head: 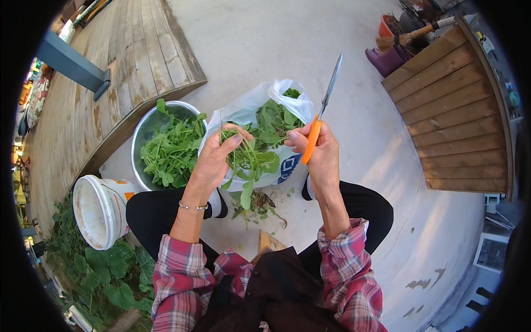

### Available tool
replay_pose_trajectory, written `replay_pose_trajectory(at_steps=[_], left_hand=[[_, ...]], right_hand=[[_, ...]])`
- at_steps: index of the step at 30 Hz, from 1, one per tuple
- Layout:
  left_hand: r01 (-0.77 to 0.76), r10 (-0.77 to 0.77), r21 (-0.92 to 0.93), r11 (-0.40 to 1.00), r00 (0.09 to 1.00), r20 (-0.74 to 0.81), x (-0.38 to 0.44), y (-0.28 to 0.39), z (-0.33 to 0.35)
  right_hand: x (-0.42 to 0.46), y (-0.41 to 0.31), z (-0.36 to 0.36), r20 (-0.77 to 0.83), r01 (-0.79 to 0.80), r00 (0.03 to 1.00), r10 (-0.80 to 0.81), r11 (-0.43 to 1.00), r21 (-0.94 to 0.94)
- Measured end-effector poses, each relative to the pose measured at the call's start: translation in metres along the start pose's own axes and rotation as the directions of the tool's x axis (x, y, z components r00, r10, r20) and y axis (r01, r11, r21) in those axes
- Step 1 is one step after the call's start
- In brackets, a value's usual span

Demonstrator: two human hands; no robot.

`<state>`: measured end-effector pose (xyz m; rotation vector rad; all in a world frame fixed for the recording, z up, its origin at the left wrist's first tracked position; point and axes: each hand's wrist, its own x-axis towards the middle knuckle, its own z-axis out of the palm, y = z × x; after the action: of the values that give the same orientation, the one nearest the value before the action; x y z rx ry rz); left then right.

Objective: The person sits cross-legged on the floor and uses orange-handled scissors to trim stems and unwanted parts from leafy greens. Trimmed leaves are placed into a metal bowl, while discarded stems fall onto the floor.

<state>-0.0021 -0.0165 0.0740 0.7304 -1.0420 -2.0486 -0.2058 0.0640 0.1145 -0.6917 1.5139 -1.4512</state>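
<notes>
My left hand (220,153) grips a bunch of leafy greens (253,162) by the stems, their leaves hanging down towards the floor. In my right hand (317,147) is a pair of scissors with orange handles (313,141); the blades point up and away from me. Behind both hands lies a white plastic bag (244,103) holding more greens (274,120). A metal bowl (137,137) filled with greens (172,149) stands to the left of the bag. Plant scraps (259,203) are scattered on the floor between my feet.
A white plastic bucket (95,211) stands at the left beside leafy plants (112,265). A wooden deck (137,54) with a blue-grey post (74,60) borders the upper left. At the right are a wooden planked structure (460,116) and purple boots (386,60).
</notes>
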Motion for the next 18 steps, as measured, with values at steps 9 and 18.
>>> replay_pose_trajectory(at_steps=[9,18], left_hand=[[0.006,-0.007,-0.031,0.999,1.0,-0.026,0.002,0.006,0.017],[-0.007,0.012,-0.249,0.968,1.0,0.017,0.008,0.004,0.008]], right_hand=[[-0.024,0.05,0.01,0.113,-0.147,0.986,0.12,0.948,0.281],[-0.034,0.031,0.0,0.068,-0.119,0.993,0.101,0.927,0.356]])
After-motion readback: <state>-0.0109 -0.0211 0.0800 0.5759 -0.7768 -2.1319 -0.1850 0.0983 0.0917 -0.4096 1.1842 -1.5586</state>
